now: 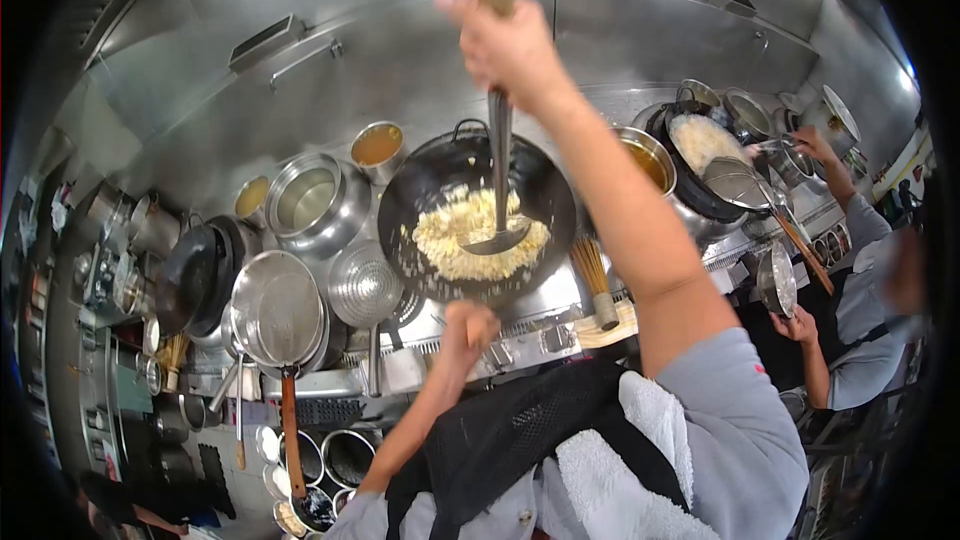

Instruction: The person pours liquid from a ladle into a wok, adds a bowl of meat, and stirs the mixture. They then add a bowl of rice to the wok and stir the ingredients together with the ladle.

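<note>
My right hand (pixel 515 50) is raised high, wrapped round the upper handle of a ladle (pixel 502 155). The ladle's bowl end rests down in yellow and white food that looks like egg fried rice (pixel 440 240). This food lies in a black wok (pixel 545 185) with a loop handle on its far rim. My left hand (pixel 468 330) is closed at the near rim of the wok; the part it grips is hidden under the fingers.
Left of the wok are a perforated skimmer (pixel 362 285), a round strainer (pixel 277 310) and a steel pot (pixel 318 195). A bamboo brush (pixel 595 285) lies to the right. Farther right, a co-worker (pixel 850 320) handles a mesh strainer (pixel 738 183) near another wok.
</note>
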`<state>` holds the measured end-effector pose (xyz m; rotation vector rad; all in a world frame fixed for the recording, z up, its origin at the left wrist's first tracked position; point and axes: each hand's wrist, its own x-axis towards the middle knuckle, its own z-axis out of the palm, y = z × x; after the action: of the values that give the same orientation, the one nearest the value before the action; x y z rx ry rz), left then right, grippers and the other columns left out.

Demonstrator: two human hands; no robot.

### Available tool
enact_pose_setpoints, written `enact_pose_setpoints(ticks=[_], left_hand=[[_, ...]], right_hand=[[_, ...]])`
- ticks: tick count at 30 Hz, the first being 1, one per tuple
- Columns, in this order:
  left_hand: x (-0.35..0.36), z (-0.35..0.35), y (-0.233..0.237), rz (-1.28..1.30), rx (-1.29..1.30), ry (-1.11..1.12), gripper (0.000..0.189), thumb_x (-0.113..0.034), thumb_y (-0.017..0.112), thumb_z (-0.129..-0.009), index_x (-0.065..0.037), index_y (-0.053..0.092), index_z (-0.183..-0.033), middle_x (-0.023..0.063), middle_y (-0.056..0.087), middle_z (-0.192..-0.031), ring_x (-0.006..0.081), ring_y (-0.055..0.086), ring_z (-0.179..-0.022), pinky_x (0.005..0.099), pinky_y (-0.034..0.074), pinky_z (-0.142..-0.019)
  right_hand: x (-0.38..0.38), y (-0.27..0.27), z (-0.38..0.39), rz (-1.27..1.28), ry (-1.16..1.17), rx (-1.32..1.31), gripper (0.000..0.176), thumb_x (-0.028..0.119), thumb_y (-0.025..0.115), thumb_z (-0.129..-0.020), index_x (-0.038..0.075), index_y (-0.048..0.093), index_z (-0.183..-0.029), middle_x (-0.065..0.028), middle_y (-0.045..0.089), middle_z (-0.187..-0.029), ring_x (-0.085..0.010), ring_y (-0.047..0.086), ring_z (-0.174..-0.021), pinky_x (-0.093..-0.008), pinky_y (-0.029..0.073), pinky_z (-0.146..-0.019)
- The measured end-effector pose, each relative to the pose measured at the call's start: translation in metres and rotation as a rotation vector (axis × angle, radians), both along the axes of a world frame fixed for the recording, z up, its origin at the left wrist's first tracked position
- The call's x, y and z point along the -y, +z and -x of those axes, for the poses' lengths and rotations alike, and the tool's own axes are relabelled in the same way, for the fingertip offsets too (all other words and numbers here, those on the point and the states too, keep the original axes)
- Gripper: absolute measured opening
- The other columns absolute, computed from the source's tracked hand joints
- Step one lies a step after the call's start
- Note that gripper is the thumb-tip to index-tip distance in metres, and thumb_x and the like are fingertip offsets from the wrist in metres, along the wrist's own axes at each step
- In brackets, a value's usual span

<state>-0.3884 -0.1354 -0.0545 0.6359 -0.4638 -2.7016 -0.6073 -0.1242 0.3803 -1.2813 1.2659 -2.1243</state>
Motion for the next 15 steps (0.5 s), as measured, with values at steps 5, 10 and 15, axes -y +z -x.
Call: enact_pose_setpoints(ticks=[5, 10, 15], left_hand=[[-0.008, -0.003, -0.002, 0.070, -0.046, 0.092, 0.007, -0.017, 0.058, -0.098, -0.010, 0.055, -0.097, 0.0097, 0.064, -0.089, 0.0248, 0.064, -0.076, 0.0401, 0.059, -0.064], [-0.034, -0.053, -0.004, 0.088, 0.142, 0.037, 0.010, -0.021, 0.059, -0.098, -0.012, 0.055, -0.099, 0.0082, 0.063, -0.090, 0.0241, 0.065, -0.079, 0.0415, 0.060, -0.065], [0.015, 0.030, 0.035, 0.064, 0.142, 0.077, 0.012, -0.021, 0.062, -0.094, -0.011, 0.055, -0.095, 0.0108, 0.065, -0.087, 0.0259, 0.063, -0.073, 0.0412, 0.056, -0.066]], right_hand=[[0.030, -0.099, 0.035, -0.021, -0.066, -0.013, 0.037, 0.021, 0.075, -0.092, 0.012, 0.050, -0.067, 0.0029, 0.051, -0.055, -0.0073, 0.044, -0.043, -0.0268, 0.035, -0.040], [-0.020, 0.015, 0.037, 0.068, 0.038, 0.042, 0.034, 0.017, 0.074, -0.093, 0.015, 0.048, -0.072, 0.0071, 0.042, -0.053, -0.0062, 0.037, -0.040, -0.0249, 0.030, -0.038], [0.035, -0.085, 0.007, -0.012, -0.099, -0.039, 0.032, 0.015, 0.072, -0.094, 0.011, 0.049, -0.072, 0.0046, 0.045, -0.055, -0.0067, 0.042, -0.043, -0.0262, 0.033, -0.040]])
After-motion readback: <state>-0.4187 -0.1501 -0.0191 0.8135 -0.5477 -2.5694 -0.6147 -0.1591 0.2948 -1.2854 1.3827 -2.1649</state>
